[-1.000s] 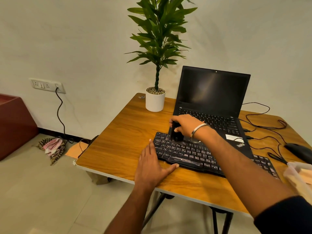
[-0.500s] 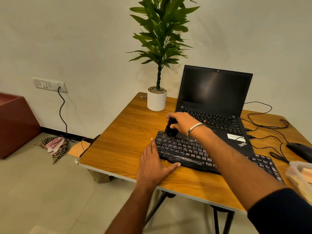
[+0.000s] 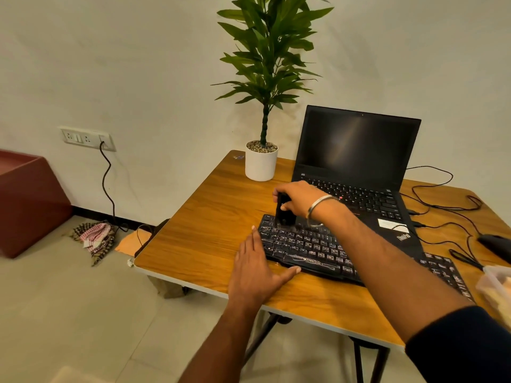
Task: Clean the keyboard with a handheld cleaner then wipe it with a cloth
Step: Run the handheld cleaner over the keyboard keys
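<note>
Right hand point(image 3: 300, 199), frame centre: curled round black cleaner point(image 3: 283, 210), tip on keyboard point(image 3: 309, 246) far-left corner. Left hand point(image 3: 255, 268): flat, fingers straight, on worktop point(image 3: 204, 230), thumb touching keyboard's front edge.

Place: a small home-office corner, by the look of it.
Worktop point(image 3: 210, 217): wood-grain folding kind, pushed near a plain wall.
Beyond the right hand point(image 3: 300, 199): an open laptop point(image 3: 356, 150), screen dark.
Left of that hand: potted plant point(image 3: 262, 106).
Far left, low on the wall: socket strip point(image 3: 87, 138), cable plugged in.
Floor: pale tiles point(image 3: 69, 313).
</note>
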